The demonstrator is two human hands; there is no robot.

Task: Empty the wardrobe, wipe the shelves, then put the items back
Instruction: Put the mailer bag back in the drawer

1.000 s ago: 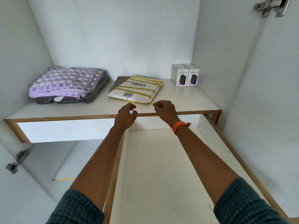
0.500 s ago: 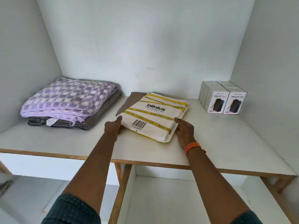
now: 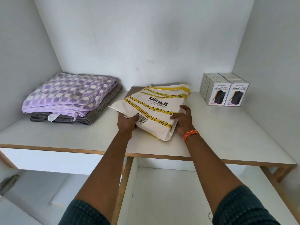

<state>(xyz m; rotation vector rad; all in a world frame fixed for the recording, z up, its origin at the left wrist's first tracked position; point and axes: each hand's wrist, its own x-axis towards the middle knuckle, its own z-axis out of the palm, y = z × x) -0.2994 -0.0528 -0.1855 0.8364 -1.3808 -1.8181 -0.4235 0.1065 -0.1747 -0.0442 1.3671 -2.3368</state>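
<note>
both hands are on the white blinkit parcel (image 3: 152,109) in the middle of the upper shelf (image 3: 227,135). the left hand (image 3: 127,123) grips its near left edge, thumb lying over the barcode and fingers tucked under. the right hand (image 3: 182,120) holds the near right edge, thumb on top by the yellow tape print, the other fingers spread along the side; an orange bracelet (image 3: 190,134) sits on that wrist. the parcel's left side looks tilted up off the shelf — whether the far end touches the board cannot be told. a brown flat thing (image 3: 132,91) shows just behind and under it.

to the left, well apart from the parcel, a folded purple dotted towel (image 3: 69,93) lies on top of a folded grey towel (image 3: 97,114). at the far right corner two halley 20k boxes (image 3: 225,91) stand upright side by side, touching. below the shelf a lower white compartment (image 3: 170,192) is seen — dark checked sleeves (image 3: 243,208) fill the bottom corners.
</note>
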